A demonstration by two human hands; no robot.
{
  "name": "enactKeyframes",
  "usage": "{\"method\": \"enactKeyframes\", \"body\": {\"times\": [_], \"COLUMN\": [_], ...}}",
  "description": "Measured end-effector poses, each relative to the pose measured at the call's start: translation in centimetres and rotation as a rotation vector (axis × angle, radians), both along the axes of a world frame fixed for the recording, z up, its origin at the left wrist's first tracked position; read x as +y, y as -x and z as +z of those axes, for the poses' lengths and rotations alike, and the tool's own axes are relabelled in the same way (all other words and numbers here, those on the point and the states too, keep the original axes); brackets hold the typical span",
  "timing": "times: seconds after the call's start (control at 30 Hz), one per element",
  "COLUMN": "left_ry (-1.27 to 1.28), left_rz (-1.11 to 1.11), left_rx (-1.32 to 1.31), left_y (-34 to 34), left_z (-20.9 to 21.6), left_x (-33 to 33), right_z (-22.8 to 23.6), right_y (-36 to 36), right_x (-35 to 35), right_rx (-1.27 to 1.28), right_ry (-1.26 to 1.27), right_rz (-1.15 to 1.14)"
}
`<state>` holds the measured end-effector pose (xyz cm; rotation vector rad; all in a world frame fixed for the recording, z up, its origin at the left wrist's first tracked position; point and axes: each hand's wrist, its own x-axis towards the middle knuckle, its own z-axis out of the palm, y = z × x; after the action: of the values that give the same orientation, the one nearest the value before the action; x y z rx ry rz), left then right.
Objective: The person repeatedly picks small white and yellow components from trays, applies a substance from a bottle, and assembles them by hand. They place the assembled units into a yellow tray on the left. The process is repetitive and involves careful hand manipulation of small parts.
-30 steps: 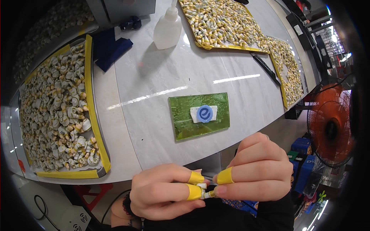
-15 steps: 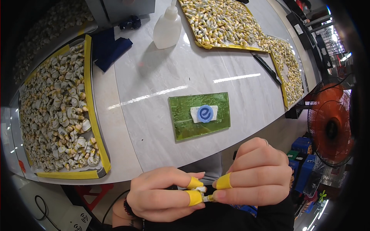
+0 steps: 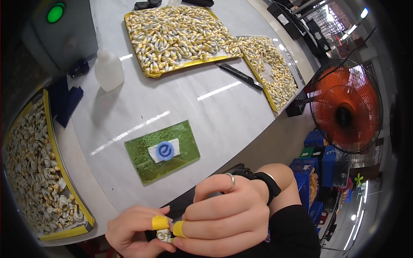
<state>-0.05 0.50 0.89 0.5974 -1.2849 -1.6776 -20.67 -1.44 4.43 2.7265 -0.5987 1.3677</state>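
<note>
My left hand (image 3: 135, 230) and my right hand (image 3: 226, 210) meet at the lower middle, each with yellow tape round a finger. Between the left fingertips is a small white coiled piece (image 3: 164, 235) with dark marks, its exact kind unclear. The right thumb and a taped finger pinch at its right side, their tips touching or nearly touching it. Beyond the hands, a green glass-like slab (image 3: 146, 170) lies on the table, bearing a white pad (image 3: 176, 146) with a round blue piece (image 3: 165, 150) on top.
On the left is a yellow-edged tray (image 3: 84, 208) heaped with similar coiled pieces. Two more trays (image 3: 150, 75) (image 3: 272, 105) of slimmer pieces stand at the back. A clear bottle (image 3: 109, 73), dark blue cloth (image 3: 69, 105), black cutter (image 3: 241, 76) and orange fan (image 3: 344, 112) are around.
The view has turned rightward, so the table things appear farther left. My right hand has rotated, now showing its back and wristband; both hands still hold the small piece.
</note>
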Motion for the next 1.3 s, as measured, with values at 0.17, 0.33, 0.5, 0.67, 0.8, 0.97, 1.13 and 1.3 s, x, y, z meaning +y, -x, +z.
{"method": "enactKeyframes", "body": {"times": [0.17, 0.33, 0.5, 0.67, 0.8, 0.97, 1.13, 1.3], "left_ry": [-0.027, -0.181, -0.137, -0.189, -0.144, -0.165, -0.147, -0.107], "left_rz": [-0.005, 0.04, -0.011, -0.043, -0.031, 0.087, 0.059, -0.022], "left_rx": [-0.077, 0.019, 0.057, 0.042, -0.011, -0.034, 0.014, 0.034], "left_y": [-1.1, -1.0, -1.6, -1.6, -1.7, -1.3, -1.5, -1.6], "left_z": [-0.4, -0.6, -0.8, -1.1, -1.5, -2.0, -2.0, -2.2], "left_x": [-0.4, -0.9, -1.2, -1.6, -1.8, -1.4, -1.5, -2.1], "right_z": [1.7, 5.1, 0.9, -1.2, -0.9, 1.1, 0.7, -1.9], "right_y": [1.9, 12.4, 26.0, 26.9, 24.3, 18.9, 24.9, 27.6], "right_x": [0.6, -1.0, -3.1, -3.3, -3.8, -4.2, -4.3, -3.4], "right_rx": [0.089, 0.18, 0.46, 0.565, 0.424, 0.361, 0.567, 0.503], "right_ry": [-0.247, -0.443, -0.606, -0.548, -0.418, -0.407, -0.488, -0.612], "right_rz": [-0.227, -1.133, -1.249, -1.303, -1.268, -1.175, -1.28, -1.243]}}
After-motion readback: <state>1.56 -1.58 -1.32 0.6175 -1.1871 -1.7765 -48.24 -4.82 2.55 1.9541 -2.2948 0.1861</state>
